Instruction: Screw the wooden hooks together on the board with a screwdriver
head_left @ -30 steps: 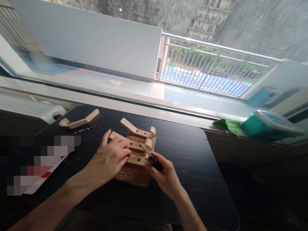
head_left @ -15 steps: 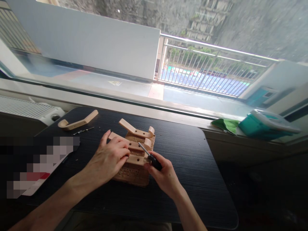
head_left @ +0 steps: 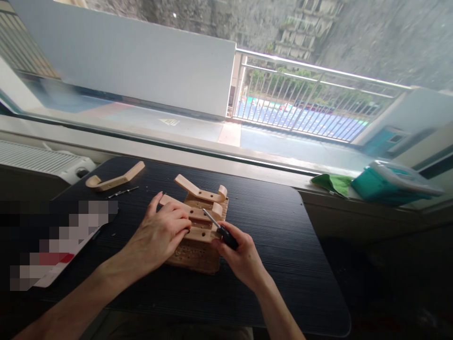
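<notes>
Head view: I see a black table [head_left: 283,222]; mid-table lies a wooden pegboard [head_left: 193,257]. The left hand [head_left: 159,236], fingers spread, presses a hook [head_left: 203,235] down. The right hand [head_left: 242,259] is clenched around a screwdriver [head_left: 220,230]; a tilted tip might slip and gouge the wood.

Light wooden pegboard [head_left: 191,257] lies flat mid-worktop, its near part dotted with small holes. Three curved wooden hooks lie across it with tips upturned at the right: far hook [head_left: 200,191], middle hook [head_left: 203,212], near hook [head_left: 201,234]. Left hand [head_left: 159,236] has its fingers curled over the near hook. Screwdriver [head_left: 221,229], black handle and thin shaft, sits tilted in right hand [head_left: 242,257], tip at the middle hook.
</notes>
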A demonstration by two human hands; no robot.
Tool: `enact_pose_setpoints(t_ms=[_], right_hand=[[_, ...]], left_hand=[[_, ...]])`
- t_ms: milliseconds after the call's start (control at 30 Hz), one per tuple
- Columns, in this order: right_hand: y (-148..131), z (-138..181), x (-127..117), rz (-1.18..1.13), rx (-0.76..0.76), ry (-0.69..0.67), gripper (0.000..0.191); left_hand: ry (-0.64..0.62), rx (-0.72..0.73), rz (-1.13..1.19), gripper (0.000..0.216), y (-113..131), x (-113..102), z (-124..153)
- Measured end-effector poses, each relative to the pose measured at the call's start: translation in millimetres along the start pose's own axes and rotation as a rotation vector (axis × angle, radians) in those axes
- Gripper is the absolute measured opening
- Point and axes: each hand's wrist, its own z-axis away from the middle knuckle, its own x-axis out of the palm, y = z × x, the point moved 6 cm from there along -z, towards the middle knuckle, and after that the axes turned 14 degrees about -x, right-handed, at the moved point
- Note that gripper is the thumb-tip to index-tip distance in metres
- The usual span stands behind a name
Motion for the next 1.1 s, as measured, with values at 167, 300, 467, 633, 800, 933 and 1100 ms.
enact_pose_setpoints(t_ms=[167, 300, 467, 633, 800, 933, 1100], right_hand=[[0.4, 0.8, 0.7, 0.011, -0.007, -0.006, 0.029], [-5.1, 1.1, -0.7, 0.052, -0.047, -0.014, 0.029], [-9.9, 4.4, 0.4, 0.111, -0.065, -0.049, 0.023], [-12.3, 4.5, 3.3, 0.185, -0.054, -0.096, 0.025], [-29.7, -0.2, -5.2, 0.385, -0.085, -0.147, 0.018], [-43.1, 11.7, -27.3, 0.546, -0.127, -0.151, 0.018], [-44.6, 43.9, -51.4, 0.647, -0.134, -0.133, 0.017]], left_hand=[[0.014, -0.012, -0.009, 0.019, 0.5, -0.6, 1.2], [0.022, -0.034, 0.016, 0.018, 2.0, -1.8, -0.5], [0.086, -0.108, 0.066, 0.022, 1.2, -11.5, -5.1], [0.136, -0.058, 0.080, 0.015, 7.3, -24.4, 3.7], [0.332, -0.165, 0.232, 0.011, -5.3, -48.9, 22.0], [0.337, -0.390, 0.361, 0.017, -30.9, -47.1, 39.9], [0.207, -0.465, 0.500, 0.022, -49.6, -18.4, 54.5]])
